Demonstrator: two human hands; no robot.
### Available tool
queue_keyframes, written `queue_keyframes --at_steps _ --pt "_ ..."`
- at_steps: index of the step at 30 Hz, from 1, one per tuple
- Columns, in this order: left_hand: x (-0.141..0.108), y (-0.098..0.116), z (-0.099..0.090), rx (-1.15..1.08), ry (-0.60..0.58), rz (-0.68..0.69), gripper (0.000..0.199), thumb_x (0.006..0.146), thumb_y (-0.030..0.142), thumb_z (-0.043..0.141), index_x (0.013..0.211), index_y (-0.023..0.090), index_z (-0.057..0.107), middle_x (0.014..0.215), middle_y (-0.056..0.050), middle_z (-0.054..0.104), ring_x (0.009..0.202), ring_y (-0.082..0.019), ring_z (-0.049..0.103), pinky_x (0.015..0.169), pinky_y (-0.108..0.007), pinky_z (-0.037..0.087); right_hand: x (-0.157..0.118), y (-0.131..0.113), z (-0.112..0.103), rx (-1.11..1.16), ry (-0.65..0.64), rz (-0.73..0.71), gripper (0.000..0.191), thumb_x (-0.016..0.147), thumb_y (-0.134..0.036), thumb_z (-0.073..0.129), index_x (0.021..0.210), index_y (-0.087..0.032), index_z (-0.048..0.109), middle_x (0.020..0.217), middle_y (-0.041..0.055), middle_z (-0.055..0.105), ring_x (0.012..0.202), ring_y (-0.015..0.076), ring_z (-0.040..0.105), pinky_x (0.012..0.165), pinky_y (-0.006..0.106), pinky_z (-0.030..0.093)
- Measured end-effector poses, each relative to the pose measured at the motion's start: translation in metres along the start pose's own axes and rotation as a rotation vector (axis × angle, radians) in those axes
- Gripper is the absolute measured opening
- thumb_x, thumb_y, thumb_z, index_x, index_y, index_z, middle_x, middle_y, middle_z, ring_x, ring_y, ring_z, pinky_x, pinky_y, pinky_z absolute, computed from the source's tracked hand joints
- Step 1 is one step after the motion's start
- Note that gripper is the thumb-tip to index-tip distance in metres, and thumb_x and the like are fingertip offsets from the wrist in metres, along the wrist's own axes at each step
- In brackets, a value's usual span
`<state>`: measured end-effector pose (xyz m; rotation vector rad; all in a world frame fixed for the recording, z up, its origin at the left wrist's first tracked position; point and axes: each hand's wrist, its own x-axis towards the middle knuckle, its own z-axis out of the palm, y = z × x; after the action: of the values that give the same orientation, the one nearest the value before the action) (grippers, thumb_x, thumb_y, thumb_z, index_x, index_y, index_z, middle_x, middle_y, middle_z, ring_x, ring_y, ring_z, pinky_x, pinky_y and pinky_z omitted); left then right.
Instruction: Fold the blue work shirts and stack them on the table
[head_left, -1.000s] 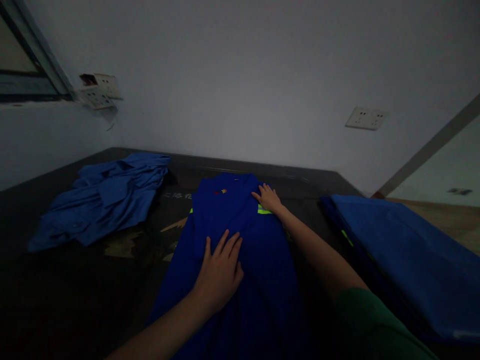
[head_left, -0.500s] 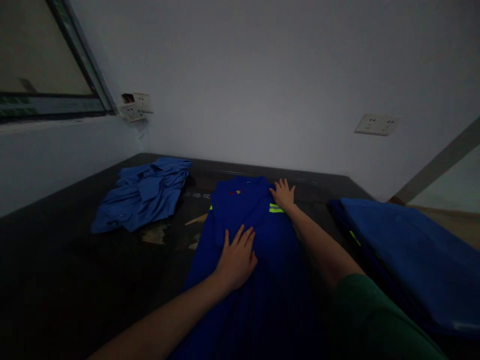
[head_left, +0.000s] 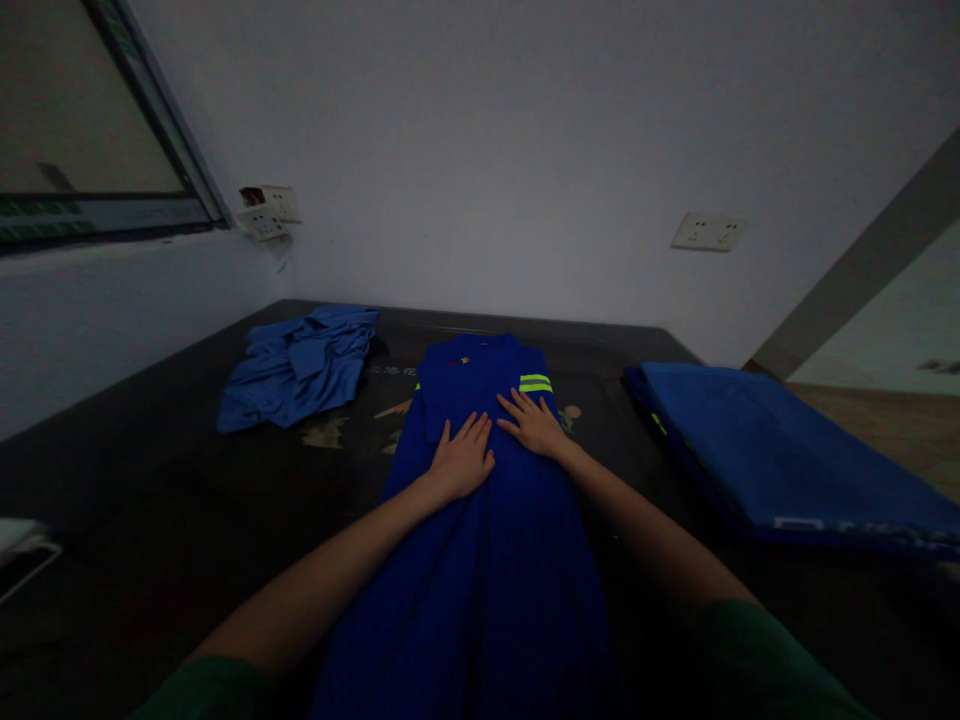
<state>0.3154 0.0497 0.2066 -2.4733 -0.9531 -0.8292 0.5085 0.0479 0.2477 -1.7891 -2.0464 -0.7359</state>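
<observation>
A dark blue work garment (head_left: 480,520) with a collar, a small chest emblem and yellow-green reflective bands lies lengthwise on the dark table, its collar end toward the wall. My left hand (head_left: 460,462) rests flat on the middle of it, fingers spread. To the right, my right hand (head_left: 534,424) also lies on the cloth with its fingers apart, just below the reflective band (head_left: 536,383). Neither hand grips anything. The near end of the garment fades into shadow.
A crumpled lighter blue garment (head_left: 300,367) lies at the back left of the table (head_left: 420,322). On the right is a flat stack of folded blue clothing (head_left: 757,440). A wall socket (head_left: 707,232) is above. A white object (head_left: 22,545) shows at the left edge.
My right hand has moved from the garment's far right shoulder inward and nearer, beside my left hand. My left hand stays flat on the cloth. The camera view has shifted a little.
</observation>
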Motion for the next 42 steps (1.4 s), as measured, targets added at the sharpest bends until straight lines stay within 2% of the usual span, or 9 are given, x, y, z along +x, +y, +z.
queue_keyframes --at_steps 6,12,17,24,30,33,36,39,42 --pt "-0.002 -0.005 0.005 -0.033 0.058 0.032 0.055 0.093 0.030 0.034 0.145 0.015 0.034 0.154 -0.011 0.029 0.144 -0.026 0.021 0.114 -0.060 0.016 -0.006 -0.009 -0.006 0.057 0.208 0.109 0.058 0.097 -0.036 0.035 0.148 -0.008 0.029 0.154 0.0147 0.028 0.143 0.0206 0.023 0.117 0.040 0.019" --pt "-0.002 -0.006 0.006 -0.079 0.086 0.029 0.054 0.093 0.031 0.036 0.145 0.016 0.033 0.153 -0.012 0.032 0.143 -0.024 0.023 0.115 -0.055 0.015 -0.035 -0.045 -0.004 0.060 0.136 0.029 0.052 0.097 -0.033 0.033 0.146 -0.017 0.035 0.154 0.0093 0.029 0.143 0.0254 0.024 0.113 0.051 0.025" --pt "-0.016 -0.002 -0.011 -0.157 0.269 0.031 0.043 0.094 0.020 0.035 0.134 0.011 0.047 0.143 -0.012 0.046 0.135 -0.021 0.038 0.117 -0.046 0.018 -0.048 -0.060 -0.008 0.002 0.197 0.003 0.047 0.098 -0.029 0.032 0.143 -0.016 0.041 0.151 0.0095 0.035 0.142 0.0240 0.026 0.115 0.049 0.019" --pt "-0.137 0.014 -0.054 -0.340 0.148 0.221 0.033 0.095 0.022 0.039 0.124 0.018 0.056 0.129 -0.008 0.057 0.123 -0.016 0.050 0.108 -0.035 0.039 -0.129 -0.088 -0.034 0.152 0.191 -0.212 0.044 0.096 -0.031 0.042 0.136 -0.016 0.051 0.144 0.0119 0.046 0.133 0.0230 0.041 0.110 0.040 0.034" --pt "-0.246 0.022 -0.052 -0.169 -0.023 0.318 0.041 0.095 0.030 0.047 0.135 0.026 0.049 0.142 -0.006 0.048 0.134 -0.019 0.040 0.114 -0.040 0.033 -0.192 -0.125 -0.012 0.119 -0.023 -0.212 0.067 0.091 -0.055 0.044 0.146 -0.016 0.037 0.150 0.0180 0.034 0.139 0.0335 0.032 0.110 0.057 0.028" --pt "-0.268 0.032 -0.042 -0.090 -0.008 0.333 0.048 0.093 0.032 0.050 0.140 0.027 0.043 0.143 -0.006 0.048 0.137 -0.021 0.037 0.117 -0.046 0.025 -0.196 -0.128 -0.007 0.100 0.012 -0.183 0.067 0.092 -0.055 0.042 0.148 -0.018 0.033 0.153 0.0165 0.028 0.143 0.0330 0.021 0.112 0.061 0.019" --pt "-0.280 0.049 -0.032 -0.078 0.019 0.343 0.068 0.086 0.044 0.059 0.146 0.025 0.034 0.144 -0.009 0.047 0.136 -0.024 0.038 0.117 -0.047 0.024 -0.215 -0.127 -0.018 0.153 0.073 -0.243 0.065 0.091 -0.051 0.049 0.147 -0.020 0.035 0.152 0.0146 0.032 0.142 0.0305 0.024 0.111 0.056 0.027" --pt "-0.288 0.063 -0.021 -0.032 0.049 0.355 0.090 0.076 0.048 0.071 0.149 0.024 0.025 0.148 -0.011 0.041 0.138 -0.027 0.035 0.117 -0.050 0.023 -0.260 -0.135 -0.025 0.193 0.162 -0.376 0.058 0.088 -0.044 0.056 0.140 -0.022 0.044 0.142 0.0119 0.048 0.133 0.0251 0.042 0.108 0.047 0.038" --pt "-0.294 0.067 -0.011 0.031 0.070 0.319 0.094 0.076 0.037 0.072 0.151 0.021 0.017 0.150 -0.012 0.038 0.142 -0.027 0.027 0.118 -0.053 0.015 -0.307 -0.152 -0.010 0.146 0.234 -0.457 0.071 0.079 -0.050 0.066 0.141 -0.024 0.042 0.140 0.0124 0.050 0.130 0.0288 0.045 0.107 0.052 0.039"
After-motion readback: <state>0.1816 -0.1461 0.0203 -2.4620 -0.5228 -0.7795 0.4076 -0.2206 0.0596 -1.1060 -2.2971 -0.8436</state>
